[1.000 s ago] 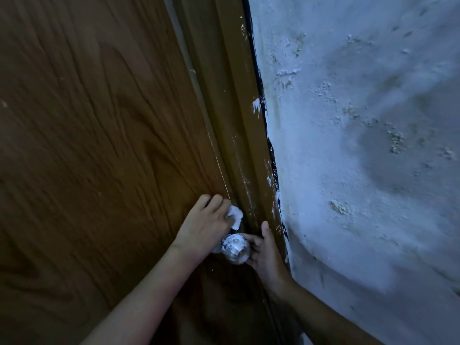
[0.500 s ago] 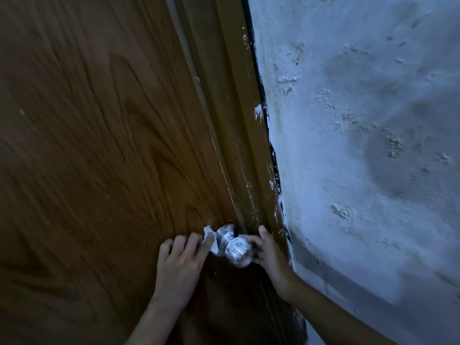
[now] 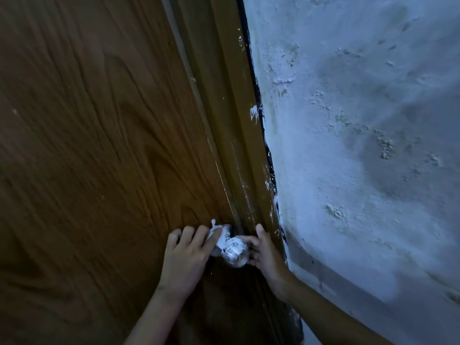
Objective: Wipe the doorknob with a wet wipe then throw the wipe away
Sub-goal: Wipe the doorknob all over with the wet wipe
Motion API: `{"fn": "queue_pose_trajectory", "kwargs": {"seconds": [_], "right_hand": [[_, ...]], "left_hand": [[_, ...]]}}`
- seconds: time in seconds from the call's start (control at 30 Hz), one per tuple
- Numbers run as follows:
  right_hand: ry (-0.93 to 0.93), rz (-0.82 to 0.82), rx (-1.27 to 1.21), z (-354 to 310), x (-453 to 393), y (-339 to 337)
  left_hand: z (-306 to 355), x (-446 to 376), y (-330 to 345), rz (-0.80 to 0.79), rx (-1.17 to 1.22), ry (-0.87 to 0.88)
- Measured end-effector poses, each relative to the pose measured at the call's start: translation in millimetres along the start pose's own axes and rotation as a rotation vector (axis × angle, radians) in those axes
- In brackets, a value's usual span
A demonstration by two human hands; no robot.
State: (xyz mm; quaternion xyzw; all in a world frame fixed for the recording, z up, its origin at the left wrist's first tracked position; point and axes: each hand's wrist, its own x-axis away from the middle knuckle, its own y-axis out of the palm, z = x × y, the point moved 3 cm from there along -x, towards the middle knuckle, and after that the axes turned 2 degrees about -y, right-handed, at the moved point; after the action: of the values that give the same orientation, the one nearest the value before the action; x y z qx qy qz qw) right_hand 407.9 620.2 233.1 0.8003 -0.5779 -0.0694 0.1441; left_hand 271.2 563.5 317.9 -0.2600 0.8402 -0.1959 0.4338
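Observation:
A shiny round metal doorknob [image 3: 235, 252] sticks out of the brown wooden door [image 3: 99, 145] near its right edge. My left hand [image 3: 186, 257] presses a crumpled white wet wipe [image 3: 220, 236] against the knob's left side and neck, fingers bent over the wipe. My right hand [image 3: 263, 252] grips the knob from the right, thumb pointing up along the door frame. Part of the wipe is hidden under my left fingers.
A dark brown door frame [image 3: 236, 135] runs beside the door. To its right stands a rough, flaking white wall [image 3: 361, 145] with a grey band low down. The scene is dim.
My left hand with the wipe swung from above the knob down to its left side, then slid a little closer in. My right hand stayed on the knob.

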Motion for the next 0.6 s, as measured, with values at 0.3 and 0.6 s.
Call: {"fn": "queue_pose_trajectory", "kwargs": {"seconds": [0.3,0.6], "right_hand": [[0.008,-0.017,-0.037,2,-3,0],[0.023,0.004,-0.062,1,-2,-1]], "left_hand": [[2,5,2,-0.035,-0.025,-0.039],[3,27,4,-0.024,-0.036,-0.068]]}}
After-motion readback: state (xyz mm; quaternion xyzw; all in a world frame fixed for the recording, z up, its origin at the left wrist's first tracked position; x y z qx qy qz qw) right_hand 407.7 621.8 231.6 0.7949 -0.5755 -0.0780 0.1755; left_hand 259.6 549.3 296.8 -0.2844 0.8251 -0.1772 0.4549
